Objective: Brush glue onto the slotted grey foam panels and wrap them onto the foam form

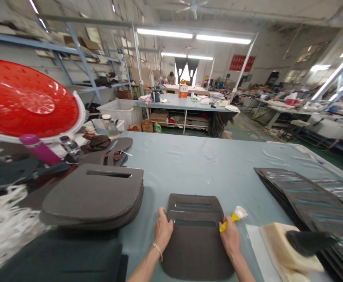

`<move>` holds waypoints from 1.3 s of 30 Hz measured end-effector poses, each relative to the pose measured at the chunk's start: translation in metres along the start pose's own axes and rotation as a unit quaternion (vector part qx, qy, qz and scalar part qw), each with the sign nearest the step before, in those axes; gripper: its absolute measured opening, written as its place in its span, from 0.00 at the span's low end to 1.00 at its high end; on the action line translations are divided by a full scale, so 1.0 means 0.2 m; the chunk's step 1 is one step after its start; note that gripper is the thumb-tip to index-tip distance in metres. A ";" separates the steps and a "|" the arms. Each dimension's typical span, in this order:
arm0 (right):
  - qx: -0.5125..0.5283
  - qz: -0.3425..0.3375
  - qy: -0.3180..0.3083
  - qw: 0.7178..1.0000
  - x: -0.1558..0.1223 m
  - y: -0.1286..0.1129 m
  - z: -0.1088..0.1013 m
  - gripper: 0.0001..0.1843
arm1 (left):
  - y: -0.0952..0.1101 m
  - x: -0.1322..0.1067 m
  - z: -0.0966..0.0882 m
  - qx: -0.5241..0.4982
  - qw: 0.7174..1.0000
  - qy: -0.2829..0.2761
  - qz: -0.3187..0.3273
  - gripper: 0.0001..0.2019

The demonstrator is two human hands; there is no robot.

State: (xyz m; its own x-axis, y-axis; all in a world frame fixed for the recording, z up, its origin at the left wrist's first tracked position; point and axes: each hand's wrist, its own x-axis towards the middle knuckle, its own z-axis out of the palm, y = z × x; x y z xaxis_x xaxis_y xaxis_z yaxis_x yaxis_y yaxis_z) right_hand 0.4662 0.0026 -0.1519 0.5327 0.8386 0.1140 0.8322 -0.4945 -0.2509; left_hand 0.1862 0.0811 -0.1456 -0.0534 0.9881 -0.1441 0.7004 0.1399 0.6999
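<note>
My left hand (163, 229) rests flat on the upper part of a dark brown slotted foam panel (196, 252), holding it to the pale blue-grey table (194, 164). My right hand (230, 241) grips a yellow-handled spreader (229, 220) at the panel's right edge, its tip coated in white paste. A stack of similar uncoated panels (92, 196) lies to the left. On the right is a fanned stack of panels (303, 199) with pale streaks along their slots. A cream foam block (285, 250) sits near my right hand, with a dark wedge-shaped object (309, 242) on it.
A large red perforated plastic disc with a white rim (27, 98) and a magenta bottle (39, 149) stand at the left, near white fibre strands (4, 223). Beyond the table are shelving, another long worktable, and a person (171, 78) at the far end.
</note>
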 end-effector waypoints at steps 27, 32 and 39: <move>0.074 -0.021 0.136 0.988 0.28 -0.10 0.04 0.15 | -0.01 -0.27 -0.44 0.071 0.981 0.149 0.106 0.15; 0.195 -0.091 0.110 0.970 -0.12 -0.33 0.06 0.22 | -0.26 -0.77 -0.78 0.221 0.939 0.260 0.037 0.20; 0.401 -0.227 -0.177 0.870 -0.92 -1.01 0.05 0.18 | -0.50 -1.01 -0.93 0.316 0.914 0.250 -0.035 0.22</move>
State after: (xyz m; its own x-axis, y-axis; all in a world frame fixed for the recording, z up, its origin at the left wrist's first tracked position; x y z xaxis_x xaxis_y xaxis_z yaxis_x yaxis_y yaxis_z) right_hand 0.1974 -0.0497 -0.1314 -0.0208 0.9939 0.1085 0.4938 0.1046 -0.8633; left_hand -0.0050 -0.1197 -0.0561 -0.3223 0.9057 0.2753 0.9458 0.2960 0.1335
